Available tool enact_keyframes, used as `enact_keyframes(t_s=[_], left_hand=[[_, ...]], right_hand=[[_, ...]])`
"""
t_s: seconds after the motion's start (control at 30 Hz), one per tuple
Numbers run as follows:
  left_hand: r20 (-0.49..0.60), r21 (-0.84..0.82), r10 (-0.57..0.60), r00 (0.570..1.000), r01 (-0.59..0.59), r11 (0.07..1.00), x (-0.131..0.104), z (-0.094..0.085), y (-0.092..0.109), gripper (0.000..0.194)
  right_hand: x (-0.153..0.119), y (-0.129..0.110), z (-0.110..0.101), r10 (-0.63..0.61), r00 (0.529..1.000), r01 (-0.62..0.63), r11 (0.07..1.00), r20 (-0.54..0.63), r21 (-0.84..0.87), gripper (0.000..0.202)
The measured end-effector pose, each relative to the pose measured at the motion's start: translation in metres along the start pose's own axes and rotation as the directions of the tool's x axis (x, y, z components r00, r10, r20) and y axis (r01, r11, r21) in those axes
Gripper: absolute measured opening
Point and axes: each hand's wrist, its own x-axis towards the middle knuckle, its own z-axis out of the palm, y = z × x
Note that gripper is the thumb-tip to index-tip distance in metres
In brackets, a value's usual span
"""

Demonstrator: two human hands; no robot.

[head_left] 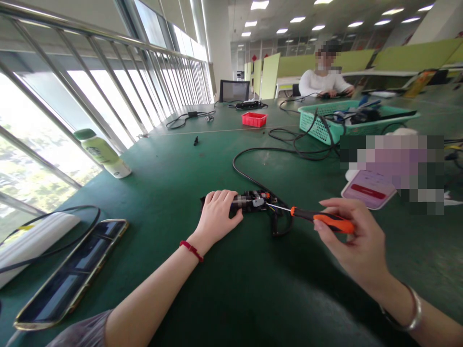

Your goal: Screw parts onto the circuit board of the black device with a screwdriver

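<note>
My left hand (220,214) lies over the left end of a black corded device (248,202), its fingers and thumb closed around it on the table. The right end of the device is opened up, with small grey and orange parts and wires exposed, and a dark handle-like piece points toward me. In my right hand (356,236) is a screwdriver (325,220) with an orange and black handle, held between thumb and fingers. Its thin shaft points left, and the tip reaches the exposed parts. The device's left part is hidden under my left hand.
On the green table (173,173) stand a red tray (254,119), a teal basket (321,129) of tools and cords, and a tilted bottle (103,152). Phones (72,274) lie at left and right. A black cable (249,149) loops behind the device. A person (320,84) sits across.
</note>
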Motion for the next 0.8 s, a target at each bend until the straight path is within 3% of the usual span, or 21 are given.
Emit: enact_keyframes(t_s=[0.13, 0.33, 0.47, 0.57, 0.73, 0.8], left_hand=[[0.003, 0.002, -0.005, 1.0, 0.005, 1.0, 0.0001, -0.0004, 0.0003, 0.028], [0.001, -0.005, 0.0, 1.0, 0.0, 1.0, -0.0002, 0.0003, 0.0001, 0.028], [0.011, 0.01, -0.006, 1.0, 0.006, 1.0, -0.0002, 0.0004, -0.0002, 0.028], [0.013, 0.016, -0.009, 1.0, 0.009, 1.0, -0.0002, -0.0002, -0.0003, 0.029], [0.012, 0.015, -0.006, 1.0, 0.006, 1.0, -0.0004, -0.0003, 0.0001, 0.028], [0.006, 0.01, -0.003, 1.0, 0.003, 1.0, -0.0005, 0.0002, 0.0001, 0.028]], right_hand=[[-0.0003, 0.0042, 0.0017, -0.025, 0.997, 0.028, 0.999, -0.07, 0.033, 0.029], [-0.0013, 0.0002, -0.0009, 0.073, 0.992, -0.075, 0.997, 0.102, 0.024, 0.014], [-0.0008, 0.002, 0.0011, -0.004, 0.999, 0.006, 0.999, -0.039, 0.038, 0.031], [-0.0006, 0.0042, 0.0022, -0.023, 0.997, 0.028, 0.998, -0.078, 0.064, 0.034], [-0.0009, 0.0001, -0.0006, 0.06, 0.996, -0.06, 0.998, 0.063, 0.008, 0.013], [-0.0011, -0.0002, -0.0007, 0.07, 0.994, -0.072, 0.997, 0.081, 0.019, 0.014]])
